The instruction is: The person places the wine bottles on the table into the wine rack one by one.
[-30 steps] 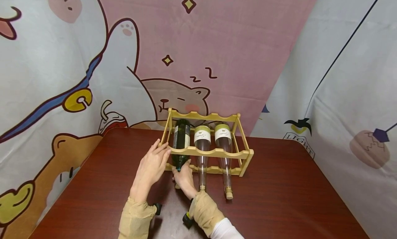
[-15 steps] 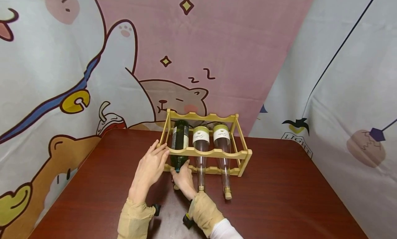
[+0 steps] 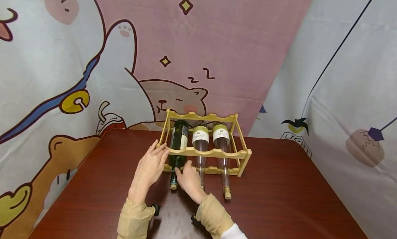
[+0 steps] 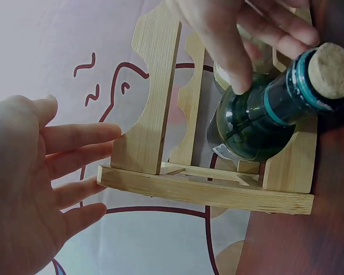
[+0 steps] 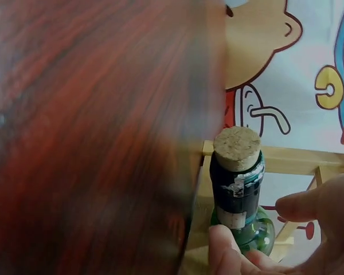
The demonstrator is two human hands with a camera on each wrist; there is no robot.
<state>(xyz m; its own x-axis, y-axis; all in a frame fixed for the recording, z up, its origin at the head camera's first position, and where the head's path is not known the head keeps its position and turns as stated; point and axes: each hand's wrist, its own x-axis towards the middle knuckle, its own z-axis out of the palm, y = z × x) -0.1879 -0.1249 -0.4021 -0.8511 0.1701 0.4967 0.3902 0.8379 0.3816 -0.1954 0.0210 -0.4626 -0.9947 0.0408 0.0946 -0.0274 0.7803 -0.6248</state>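
A dark green wine bottle [image 3: 177, 142] lies in the left bay of a light wooden wine rack [image 3: 214, 152], its corked neck pointing toward me. My right hand [image 3: 190, 178] is at the right side of that neck. In the right wrist view its fingertips [image 5: 221, 243] touch the neck from below, while the thumb stands apart from the glass. The cork [image 5: 237, 148] shows fully. My left hand [image 3: 151, 166] has its fingers extended, and in the left wrist view the fingertips touch the wooden end [image 4: 155, 103] of the rack.
Two clear bottles, the middle one [image 3: 201, 139] and the right one [image 3: 221, 139], lie in the rack with corks toward me. The middle neck is partly behind my right hand. The rack stands on a reddish-brown table [image 3: 288, 190], before a cartoon-printed cloth [image 3: 242, 59].
My right hand has loosened from the green bottle's neck and shifted right, so the neck and cork now show. The bottle leans slightly more to the left. My left hand stays put.
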